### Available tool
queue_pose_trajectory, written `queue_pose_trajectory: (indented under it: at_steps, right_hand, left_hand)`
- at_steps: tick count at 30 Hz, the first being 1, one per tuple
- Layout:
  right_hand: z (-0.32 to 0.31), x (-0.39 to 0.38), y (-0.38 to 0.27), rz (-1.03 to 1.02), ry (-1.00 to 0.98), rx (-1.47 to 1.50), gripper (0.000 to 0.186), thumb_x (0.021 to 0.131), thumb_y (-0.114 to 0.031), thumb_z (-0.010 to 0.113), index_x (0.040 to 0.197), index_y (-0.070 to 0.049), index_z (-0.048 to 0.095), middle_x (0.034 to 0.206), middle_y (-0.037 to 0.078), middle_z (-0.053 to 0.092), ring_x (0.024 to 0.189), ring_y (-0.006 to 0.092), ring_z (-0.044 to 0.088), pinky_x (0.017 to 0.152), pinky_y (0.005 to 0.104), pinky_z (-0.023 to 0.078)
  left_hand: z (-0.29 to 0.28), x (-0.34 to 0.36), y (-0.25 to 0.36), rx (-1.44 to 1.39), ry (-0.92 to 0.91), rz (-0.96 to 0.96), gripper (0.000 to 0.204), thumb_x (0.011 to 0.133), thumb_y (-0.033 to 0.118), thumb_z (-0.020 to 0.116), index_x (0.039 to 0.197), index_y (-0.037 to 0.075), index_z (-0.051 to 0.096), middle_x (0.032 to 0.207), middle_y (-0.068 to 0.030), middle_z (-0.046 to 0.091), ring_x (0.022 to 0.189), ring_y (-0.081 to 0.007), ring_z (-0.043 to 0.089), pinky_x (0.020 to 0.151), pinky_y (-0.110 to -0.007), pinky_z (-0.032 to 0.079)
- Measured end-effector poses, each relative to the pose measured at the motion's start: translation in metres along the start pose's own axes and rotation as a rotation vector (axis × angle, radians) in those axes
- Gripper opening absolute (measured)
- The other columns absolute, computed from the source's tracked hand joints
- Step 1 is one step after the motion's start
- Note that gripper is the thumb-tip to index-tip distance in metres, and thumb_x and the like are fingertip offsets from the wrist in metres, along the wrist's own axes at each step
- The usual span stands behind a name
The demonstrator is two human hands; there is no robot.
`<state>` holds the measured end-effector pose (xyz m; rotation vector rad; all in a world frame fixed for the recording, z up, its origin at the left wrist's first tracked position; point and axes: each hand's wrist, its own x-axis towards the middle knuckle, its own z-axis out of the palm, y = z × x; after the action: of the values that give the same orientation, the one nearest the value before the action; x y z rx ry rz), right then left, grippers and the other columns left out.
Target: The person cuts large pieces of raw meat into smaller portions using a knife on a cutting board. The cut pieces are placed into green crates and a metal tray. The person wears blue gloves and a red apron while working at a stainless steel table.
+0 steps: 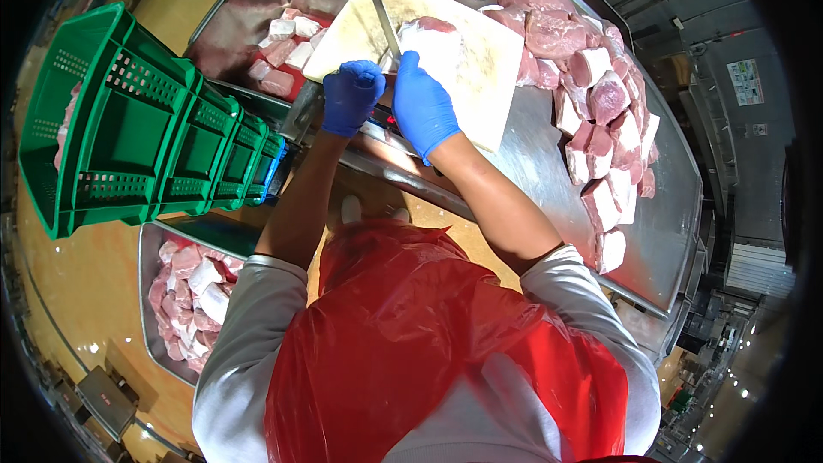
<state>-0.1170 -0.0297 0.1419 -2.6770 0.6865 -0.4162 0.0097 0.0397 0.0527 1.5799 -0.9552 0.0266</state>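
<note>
My right hand (423, 107), in a blue glove, is wrapped round the handle of a long knife (379, 7). Its blade points away from me and slightly left, slanting over the white cutting board (487, 107). Beyond that hand, a piece of pork (433, 41) with a pale fat side lies on the board, partly behind the blade. My left hand (352, 96), gloved the same way, is closed in a fist by the board's near left edge. Whatever it may hold is hidden by the fingers.
Cut pork pieces (609, 120) are heaped along the right side of the steel table (536, 154). White-and-pink chunks (287, 51) lie in the steel tray left of the board. Green crates (111, 129) are stacked at left, above a metal bin (146, 291) of meat.
</note>
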Motion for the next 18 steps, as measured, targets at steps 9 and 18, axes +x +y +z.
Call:
queue_pose_trajectory:
  at_steps: [9,18]
  right_hand:
    - [-0.042,-0.122,0.038,0.098,-0.510,-0.260,0.021,0.095,-0.007,0.048,0.111,0.006,0.043,0.080,0.028,0.066,0.074,0.0451,0.068,0.065,0.0520,0.055]
    - [-0.106,-0.098,-0.006,0.141,-0.333,-0.198,0.023,0.094,-0.006,0.050,0.113,0.005,0.041,0.083,0.032,0.063,0.073,0.0482,0.066,0.063,0.0530,0.052]
  left_hand:
    - [-0.015,-0.013,-0.036,0.166,0.158,-0.049,0.010,0.085,0.013,0.073,0.092,0.008,0.070,0.077,-0.0072,0.070,0.070,-0.0160,0.068,0.066,-0.032,0.055]
    - [0.004,0.003,0.009,0.183,0.036,0.078,0.016,0.081,0.017,0.075,0.085,0.004,0.067,0.081,-0.0155,0.067,0.078,-0.0337,0.067,0.071,-0.040,0.054]
